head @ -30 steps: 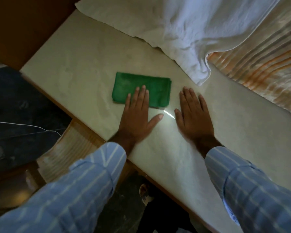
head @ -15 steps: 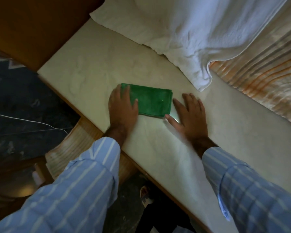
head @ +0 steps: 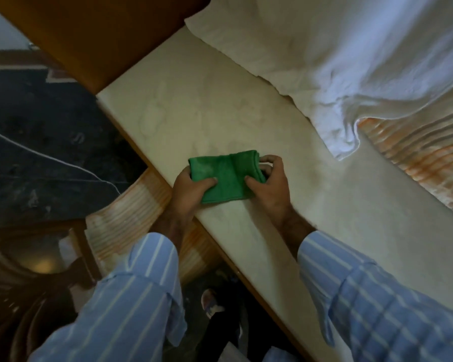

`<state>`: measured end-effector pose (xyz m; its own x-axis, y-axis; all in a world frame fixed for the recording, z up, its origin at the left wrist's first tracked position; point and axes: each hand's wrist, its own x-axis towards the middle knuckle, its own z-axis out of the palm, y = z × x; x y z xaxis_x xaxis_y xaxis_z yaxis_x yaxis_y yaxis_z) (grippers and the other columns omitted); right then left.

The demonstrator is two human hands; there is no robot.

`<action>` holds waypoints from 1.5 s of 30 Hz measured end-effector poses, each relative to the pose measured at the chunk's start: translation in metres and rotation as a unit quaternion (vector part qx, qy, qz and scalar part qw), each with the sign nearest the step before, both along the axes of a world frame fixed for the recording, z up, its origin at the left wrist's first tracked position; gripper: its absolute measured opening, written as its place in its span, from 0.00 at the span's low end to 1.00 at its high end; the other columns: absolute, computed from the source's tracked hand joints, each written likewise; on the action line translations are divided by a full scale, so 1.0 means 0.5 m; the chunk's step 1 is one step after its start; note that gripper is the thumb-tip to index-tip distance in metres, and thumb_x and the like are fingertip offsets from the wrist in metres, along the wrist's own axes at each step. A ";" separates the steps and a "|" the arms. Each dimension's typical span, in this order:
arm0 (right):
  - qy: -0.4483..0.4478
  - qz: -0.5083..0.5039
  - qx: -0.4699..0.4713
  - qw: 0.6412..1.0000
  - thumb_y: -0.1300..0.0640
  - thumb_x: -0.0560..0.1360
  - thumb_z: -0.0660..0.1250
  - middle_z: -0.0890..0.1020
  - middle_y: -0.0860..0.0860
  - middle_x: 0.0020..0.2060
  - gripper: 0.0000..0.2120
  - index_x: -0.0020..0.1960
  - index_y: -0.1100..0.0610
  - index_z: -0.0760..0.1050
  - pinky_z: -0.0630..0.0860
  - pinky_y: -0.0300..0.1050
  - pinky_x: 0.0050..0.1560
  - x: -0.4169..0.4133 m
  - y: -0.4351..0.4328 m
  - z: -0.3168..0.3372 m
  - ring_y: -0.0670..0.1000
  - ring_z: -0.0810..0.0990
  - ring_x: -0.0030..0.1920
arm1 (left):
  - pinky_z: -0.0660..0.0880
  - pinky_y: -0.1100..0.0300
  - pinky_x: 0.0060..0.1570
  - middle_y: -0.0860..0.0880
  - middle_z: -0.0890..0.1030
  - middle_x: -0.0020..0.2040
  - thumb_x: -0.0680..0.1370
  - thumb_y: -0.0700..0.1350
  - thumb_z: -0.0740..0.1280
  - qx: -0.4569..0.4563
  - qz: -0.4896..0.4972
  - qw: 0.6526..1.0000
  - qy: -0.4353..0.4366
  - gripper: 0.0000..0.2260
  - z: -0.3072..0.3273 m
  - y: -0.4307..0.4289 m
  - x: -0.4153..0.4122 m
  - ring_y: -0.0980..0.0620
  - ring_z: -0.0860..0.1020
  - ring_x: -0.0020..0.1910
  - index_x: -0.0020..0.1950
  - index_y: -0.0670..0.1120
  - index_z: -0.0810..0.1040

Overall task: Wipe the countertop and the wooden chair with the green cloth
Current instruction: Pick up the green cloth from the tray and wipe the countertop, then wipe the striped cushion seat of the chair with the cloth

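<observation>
Change: cloth [head: 224, 178], flat on worktop [head: 194, 111] 1 s ago, now picked up.
Hands: L [head: 187, 192] + R [head: 268, 186] both grasping cloth.
Means: wiping abt to start.

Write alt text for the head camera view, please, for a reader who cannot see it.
Two hands, the left hand and the right hand, each grip one end of a folded green cloth on a pale countertop. A white towel lies at the far side, and both arms wear blue striped sleeves.
</observation>
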<state>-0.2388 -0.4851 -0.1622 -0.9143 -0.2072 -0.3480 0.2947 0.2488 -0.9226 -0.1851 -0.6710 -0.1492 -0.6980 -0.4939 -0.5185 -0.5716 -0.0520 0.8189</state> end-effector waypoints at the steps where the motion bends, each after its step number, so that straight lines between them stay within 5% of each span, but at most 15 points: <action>1: -0.012 0.006 -0.018 1.000 0.63 0.73 0.74 0.84 0.57 0.53 0.27 0.69 0.54 0.69 0.84 0.62 0.55 0.006 -0.023 0.007 0.60 0.85 0.54 | 0.82 0.55 0.50 0.43 0.85 0.55 0.73 0.36 0.75 0.025 0.030 0.999 0.020 0.18 0.002 -0.014 0.025 0.46 0.85 0.52 0.62 0.40 0.80; 3: -0.013 0.028 -0.022 0.999 0.65 0.74 0.76 0.85 0.56 0.54 0.30 0.73 0.55 0.71 0.83 0.59 0.60 0.020 -0.071 0.018 0.58 0.85 0.56 | 0.82 0.54 0.50 0.42 0.85 0.56 0.74 0.35 0.74 0.064 0.086 0.993 0.055 0.17 0.008 -0.048 0.079 0.44 0.85 0.53 0.62 0.40 0.79; 8: -0.020 0.131 -0.003 0.991 0.59 0.73 0.79 0.89 0.56 0.51 0.14 0.57 0.58 0.84 0.84 0.60 0.58 0.090 -0.193 0.033 0.57 0.87 0.52 | 0.80 0.46 0.55 0.42 0.85 0.57 0.75 0.37 0.74 0.102 0.211 0.968 0.091 0.18 -0.002 -0.138 0.246 0.41 0.84 0.55 0.64 0.43 0.77; 15: -0.107 0.222 0.050 0.968 0.65 0.74 0.77 0.84 0.44 0.40 0.13 0.45 0.49 0.78 0.76 0.28 0.36 0.271 -0.340 -0.066 0.33 0.82 0.36 | 0.83 0.51 0.47 0.44 0.86 0.55 0.71 0.36 0.77 0.128 0.325 0.936 0.048 0.19 -0.112 -0.210 0.503 0.43 0.85 0.52 0.60 0.46 0.81; 17: -0.147 0.244 0.078 0.955 0.64 0.75 0.76 0.83 0.45 0.40 0.13 0.44 0.49 0.76 0.77 0.31 0.36 0.331 -0.367 -0.133 0.36 0.83 0.37 | 0.83 0.52 0.46 0.44 0.86 0.54 0.70 0.37 0.79 0.127 0.348 0.929 0.015 0.20 -0.169 -0.217 0.567 0.43 0.85 0.52 0.60 0.46 0.81; 22: -0.201 0.282 0.166 0.923 0.62 0.74 0.76 0.86 0.55 0.47 0.11 0.45 0.51 0.75 0.83 0.57 0.51 0.444 -0.377 -0.284 0.57 0.85 0.49 | 0.78 0.38 0.60 0.44 0.86 0.55 0.74 0.38 0.75 0.131 0.380 0.915 -0.045 0.15 -0.311 -0.223 0.681 0.40 0.84 0.55 0.60 0.46 0.82; 27: -0.224 0.322 0.216 0.894 0.61 0.66 0.68 0.85 0.49 0.44 0.10 0.44 0.48 0.76 0.83 0.59 0.52 0.466 -0.377 -0.410 0.57 0.86 0.50 | 0.77 0.39 0.61 0.46 0.86 0.55 0.77 0.36 0.69 0.147 0.366 0.915 -0.084 0.13 -0.424 -0.247 0.729 0.42 0.83 0.56 0.58 0.49 0.84; 33: -0.201 0.330 0.222 0.895 0.72 0.71 0.69 0.86 0.57 0.51 0.19 0.44 0.47 0.76 0.82 0.66 0.58 0.431 -0.459 -0.515 0.63 0.85 0.56 | 0.75 0.41 0.65 0.46 0.84 0.60 0.79 0.39 0.69 0.121 0.341 0.929 -0.079 0.16 -0.512 -0.336 0.701 0.46 0.82 0.59 0.66 0.44 0.78; 37: -0.167 0.277 0.160 0.933 0.74 0.73 0.69 0.86 0.59 0.53 0.18 0.48 0.51 0.75 0.84 0.52 0.48 0.372 -0.587 -0.546 0.61 0.86 0.52 | 0.78 0.49 0.61 0.51 0.85 0.58 0.79 0.43 0.70 0.047 0.321 0.946 -0.020 0.15 -0.527 -0.445 0.629 0.52 0.83 0.57 0.66 0.48 0.79; 40: -0.135 0.261 0.094 0.951 0.74 0.75 0.70 0.84 0.59 0.54 0.20 0.62 0.58 0.76 0.84 0.41 0.43 0.324 -0.682 -0.553 0.52 0.85 0.45 | 0.80 0.52 0.57 0.49 0.84 0.56 0.78 0.39 0.69 -0.031 0.313 0.949 -0.003 0.16 -0.547 -0.544 0.563 0.52 0.83 0.55 0.66 0.42 0.77; 43: -0.136 0.250 0.059 0.957 0.66 0.78 0.72 0.84 0.55 0.55 0.20 0.68 0.58 0.76 0.84 0.49 0.55 0.280 -0.739 -0.560 0.55 0.85 0.55 | 0.76 0.56 0.58 0.45 0.80 0.63 0.77 0.43 0.71 -0.184 0.235 0.949 -0.102 0.21 -0.562 -0.618 0.521 0.47 0.79 0.62 0.68 0.43 0.74; 45: -0.053 0.247 0.085 0.964 0.59 0.79 0.72 0.84 0.55 0.58 0.17 0.68 0.57 0.77 0.82 0.54 0.62 0.254 -0.735 -0.566 0.57 0.84 0.61 | 0.70 0.53 0.67 0.42 0.73 0.71 0.75 0.44 0.72 -0.366 0.095 0.909 -0.177 0.27 -0.569 -0.633 0.514 0.43 0.71 0.70 0.72 0.43 0.69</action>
<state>-0.1119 -0.8525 -0.4453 -0.6758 -0.5407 -0.5009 0.1916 0.5274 -0.8278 0.0721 -0.9878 -0.4337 -0.4176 -0.8910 -0.1780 -0.8436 0.3074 0.4404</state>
